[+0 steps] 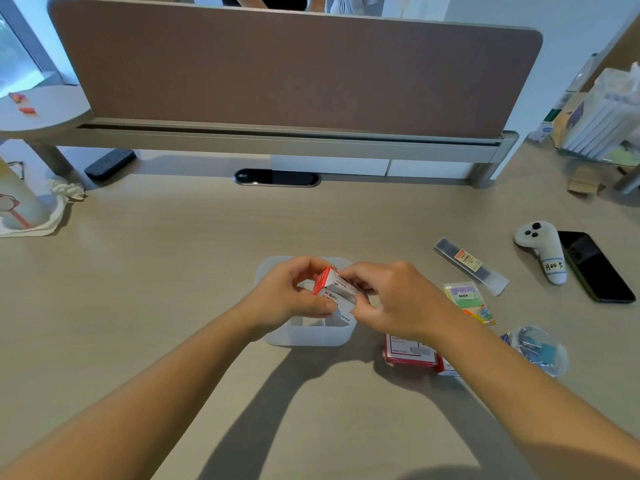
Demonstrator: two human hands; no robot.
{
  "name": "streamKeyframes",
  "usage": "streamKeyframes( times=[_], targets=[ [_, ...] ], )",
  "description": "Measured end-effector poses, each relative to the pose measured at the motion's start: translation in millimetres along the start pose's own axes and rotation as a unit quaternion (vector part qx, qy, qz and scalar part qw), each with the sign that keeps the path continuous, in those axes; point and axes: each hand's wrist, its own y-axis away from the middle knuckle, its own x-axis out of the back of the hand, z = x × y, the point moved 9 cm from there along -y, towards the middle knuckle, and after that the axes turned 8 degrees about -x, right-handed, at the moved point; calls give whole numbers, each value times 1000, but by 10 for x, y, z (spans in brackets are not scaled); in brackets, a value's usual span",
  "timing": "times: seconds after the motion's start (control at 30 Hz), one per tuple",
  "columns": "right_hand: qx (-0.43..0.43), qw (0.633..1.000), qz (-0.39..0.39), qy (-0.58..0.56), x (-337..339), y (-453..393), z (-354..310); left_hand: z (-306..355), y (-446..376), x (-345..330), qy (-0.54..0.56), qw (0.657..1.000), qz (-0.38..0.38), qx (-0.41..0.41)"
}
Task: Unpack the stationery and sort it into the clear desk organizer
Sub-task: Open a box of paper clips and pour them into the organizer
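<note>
Small red-and-white cardboard box (334, 289): held in the air above the organizer, tilted, red end up and to the left, white printed faces toward the camera.
Left hand (294, 292): grip curled round the left side of the box, thumb along the lower white face, fingers wrapped over the red end.
Right hand (391, 299): grip pinching the right end of the box, fingertips bent in against the white edge; exact contact of each finger hidden behind the knuckles.
Box relative to grip: caught between both hands, its middle showing in the gap between them.
Clear plastic desk organizer with rounded corners (308, 336): on the light wooden desk (173, 289) directly beneath the hands, inner dividers faintly visible, contents hard to tell.
Red-and-white flat carton (408, 351): lying on the desk just right of the organizer, partly under the right forearm.
Long clear plastic sleeve with a red-and-yellow label (469, 263): lying diagonally, right of the hands.
Packet of coloured sticky tabs (469, 301): between the sleeve and the right wrist.
Clear bag of blue binder clips (538, 348): near the right forearm, toward the desk's right side.
White handheld controller (542, 251): touching or just beside a black phone (595, 266), well apart from the organizer.
</note>
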Motion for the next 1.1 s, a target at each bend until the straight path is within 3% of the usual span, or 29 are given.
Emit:
streamKeyframes(
  times=[0.33,0.5,0.7,0.97,1.1],
  targets=[
    [-14,997,-18,-68,23,-81,-49,-37,46,109,27,1000,8,0],
    [-72,975,3,-211,49,-83,33,-20,44,235,87,995,38,-5],
    [-76,946,52,-311,-81,-194,82,-33,-18,366,102,994,42,-17],
    [-73,914,96,-389,-338,-319,242,-198,15,497,12,995,28,-98],
    [-46,919,136,-366,-424,-286,201,-274,144,470,-27,990,3,-136]
  ],
)
